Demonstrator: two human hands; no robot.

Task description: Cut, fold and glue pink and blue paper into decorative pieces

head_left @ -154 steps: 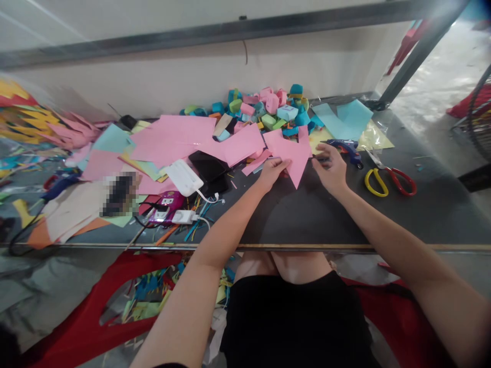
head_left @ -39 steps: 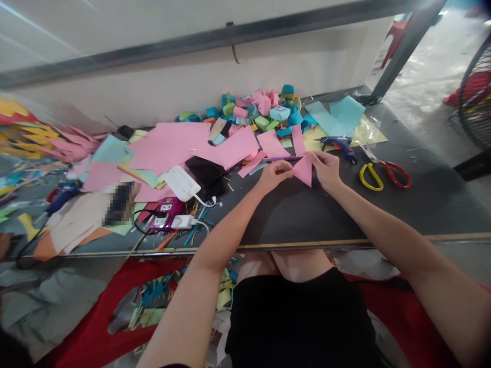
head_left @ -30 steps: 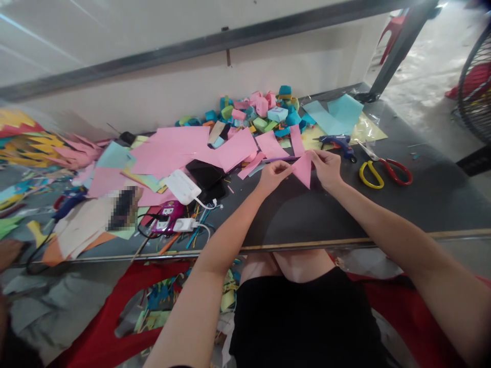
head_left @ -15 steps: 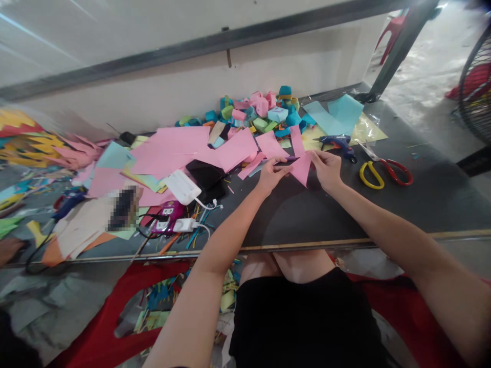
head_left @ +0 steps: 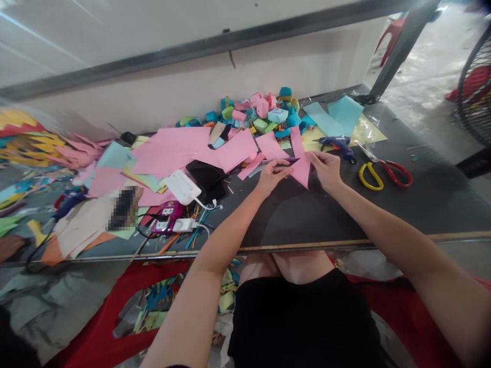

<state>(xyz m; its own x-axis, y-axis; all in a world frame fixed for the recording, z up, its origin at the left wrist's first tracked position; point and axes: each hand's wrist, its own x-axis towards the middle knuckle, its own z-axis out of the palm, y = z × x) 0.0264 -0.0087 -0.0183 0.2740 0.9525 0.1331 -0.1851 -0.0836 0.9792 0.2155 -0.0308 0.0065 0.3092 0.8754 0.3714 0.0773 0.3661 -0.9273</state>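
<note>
Between my two hands is a small pink paper piece, its pointed corner hanging down over the dark table. My left hand pinches its left side, and my right hand grips its upper right corner. Just beyond my fingers lie a pink strip and a pink square. A purple stick-like item is partly hidden by my left hand. To the right of my right hand are a blue glue gun and scissors with yellow and red handles.
Folded paper shapes are heaped against the wall. Pink sheets, a white power bank and a purple power strip lie to the left. Another person's hand is at the far left edge. A fan stands right.
The pink piece has shifted and turned slightly, its lower point a little lower. Both my hands keep their hold. The other person's hand at the far left has moved slightly.
</note>
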